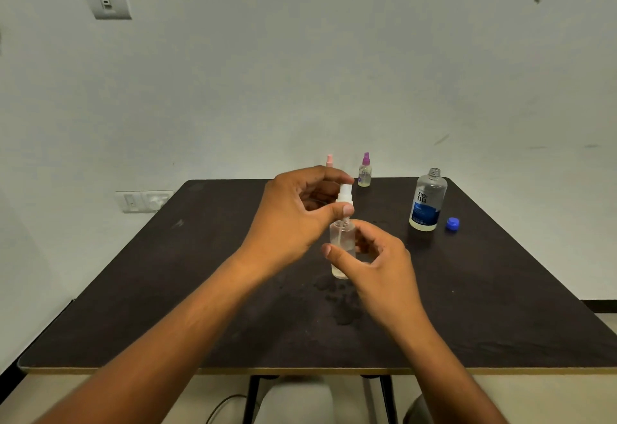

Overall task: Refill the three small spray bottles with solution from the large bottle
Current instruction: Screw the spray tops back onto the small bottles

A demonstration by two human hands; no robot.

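Head view, dark table (200, 290) against a pale wall. A clear small spray bottle (341, 250) stands upright near the table's middle, its base on or just above the surface; contact cannot be confirmed. It holds clear liquid, and the dip tube is visible inside. The left hand (293, 216) is closed on the bottle's white spray head (345, 195), thumb and fingertips pinching it from the left. The right hand (377, 263) wraps the bottle body from the right, thumb across the front, fingers behind; grip looks loose, slightly blurred. Both hands thus meet on the same bottle, one above the other. Dark wet spots (337, 293) lie on the table just in front of the bottle. At the far edge, a purple-capped spray bottle (364, 171) stands upright; left of it a pink-capped spray bottle (330, 160) shows only its top behind the left hand. To the right, well apart, the large bottle (427, 201) stands upright, neck uncapped, blue label, liquid low. Its blue cap (452, 224) lies on the table just beside it, right side.
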